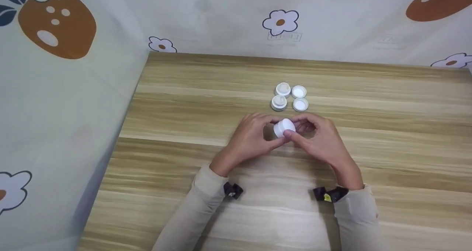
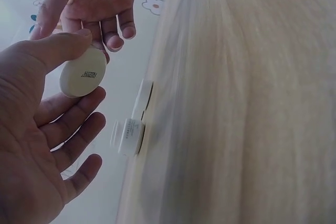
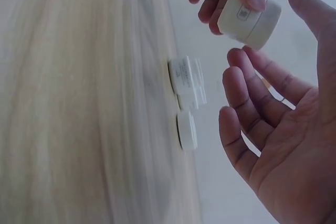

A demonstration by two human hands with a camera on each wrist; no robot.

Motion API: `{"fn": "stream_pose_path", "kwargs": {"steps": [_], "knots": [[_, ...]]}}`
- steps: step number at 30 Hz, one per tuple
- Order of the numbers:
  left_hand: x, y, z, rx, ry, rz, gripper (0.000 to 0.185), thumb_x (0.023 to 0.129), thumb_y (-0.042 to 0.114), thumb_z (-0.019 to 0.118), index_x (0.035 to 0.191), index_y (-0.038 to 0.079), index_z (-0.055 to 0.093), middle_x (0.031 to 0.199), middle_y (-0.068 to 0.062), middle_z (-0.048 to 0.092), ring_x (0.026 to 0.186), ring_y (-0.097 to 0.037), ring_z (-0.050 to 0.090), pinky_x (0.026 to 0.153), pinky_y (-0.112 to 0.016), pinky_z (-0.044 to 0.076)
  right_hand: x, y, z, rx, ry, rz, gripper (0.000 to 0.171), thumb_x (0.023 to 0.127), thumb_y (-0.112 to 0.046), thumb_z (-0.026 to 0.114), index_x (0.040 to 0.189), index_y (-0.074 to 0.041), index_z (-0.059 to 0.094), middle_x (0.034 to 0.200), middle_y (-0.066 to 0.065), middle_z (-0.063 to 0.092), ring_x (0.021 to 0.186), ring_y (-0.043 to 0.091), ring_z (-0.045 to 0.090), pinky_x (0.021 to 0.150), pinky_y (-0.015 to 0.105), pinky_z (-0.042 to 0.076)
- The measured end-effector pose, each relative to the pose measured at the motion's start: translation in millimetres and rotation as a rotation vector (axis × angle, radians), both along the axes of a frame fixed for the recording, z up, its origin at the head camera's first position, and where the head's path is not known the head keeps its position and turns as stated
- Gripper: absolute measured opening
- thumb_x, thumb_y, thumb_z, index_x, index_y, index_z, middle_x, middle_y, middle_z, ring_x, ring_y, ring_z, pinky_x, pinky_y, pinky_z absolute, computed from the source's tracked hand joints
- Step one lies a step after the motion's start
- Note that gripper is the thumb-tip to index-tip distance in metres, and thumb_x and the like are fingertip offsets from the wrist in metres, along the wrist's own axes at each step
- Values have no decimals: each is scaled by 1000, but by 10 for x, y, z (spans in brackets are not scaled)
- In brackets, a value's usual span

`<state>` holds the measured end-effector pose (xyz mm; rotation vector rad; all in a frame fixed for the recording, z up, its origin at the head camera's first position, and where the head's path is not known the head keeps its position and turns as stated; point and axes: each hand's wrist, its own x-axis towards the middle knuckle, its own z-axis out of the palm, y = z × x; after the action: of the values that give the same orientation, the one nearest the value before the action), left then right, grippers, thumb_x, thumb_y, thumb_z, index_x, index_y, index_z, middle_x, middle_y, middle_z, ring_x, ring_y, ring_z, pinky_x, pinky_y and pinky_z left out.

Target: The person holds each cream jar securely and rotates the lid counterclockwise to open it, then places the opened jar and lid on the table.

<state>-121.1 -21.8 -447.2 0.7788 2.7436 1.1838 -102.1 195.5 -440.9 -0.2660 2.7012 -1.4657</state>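
Note:
My left hand (image 1: 250,135) pinches a small white lidded jar (image 1: 283,128) between thumb and fingers and holds it tilted above the table. In the left wrist view the jar's round base (image 2: 84,74) shows small dark print. My right hand (image 3: 286,124) is spread around the lid end (image 3: 265,27), thumb on one side and fingers on the other; a gap shows between them and the jar in the right wrist view. Beyond the hands stand two uncapped white jars, a rear jar (image 1: 283,89) and a front jar (image 1: 279,103), each with a translucent piece on top.
Right of the uncapped jars lie two round white lids, a rear lid (image 1: 299,91) and a front lid (image 1: 300,104), inner sides up. Everything rests on a wood-grain table (image 1: 184,129). A patterned cloth wall (image 1: 221,18) borders its back and left edges.

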Motion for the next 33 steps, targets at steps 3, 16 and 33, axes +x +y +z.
{"fn": "stream_pose_path", "kwargs": {"steps": [3,16,33], "knots": [[-3,13,-6,8,4,-1,47,90,49,82,127,20,76,126,4,79,119,-18,68,109,-42,48,-1,17,-1,23,-10,-21,29,90,-31,86,108,-10,78,97,5,76,88,12,67,82,27,56],[9,-3,7,-6,-7,3,47,90,48,82,127,20,77,126,5,79,120,-17,67,112,-43,46,9,-12,-8,78,40,-43,27,87,-31,88,100,-9,78,94,6,75,88,16,65,79,19,51],[2,-19,24,-15,-4,-17,45,88,42,85,125,18,77,126,3,79,121,-20,68,109,-43,48,19,-30,-17,121,159,-32,25,81,-22,90,93,-6,75,89,4,73,86,13,63,80,31,55]]}}
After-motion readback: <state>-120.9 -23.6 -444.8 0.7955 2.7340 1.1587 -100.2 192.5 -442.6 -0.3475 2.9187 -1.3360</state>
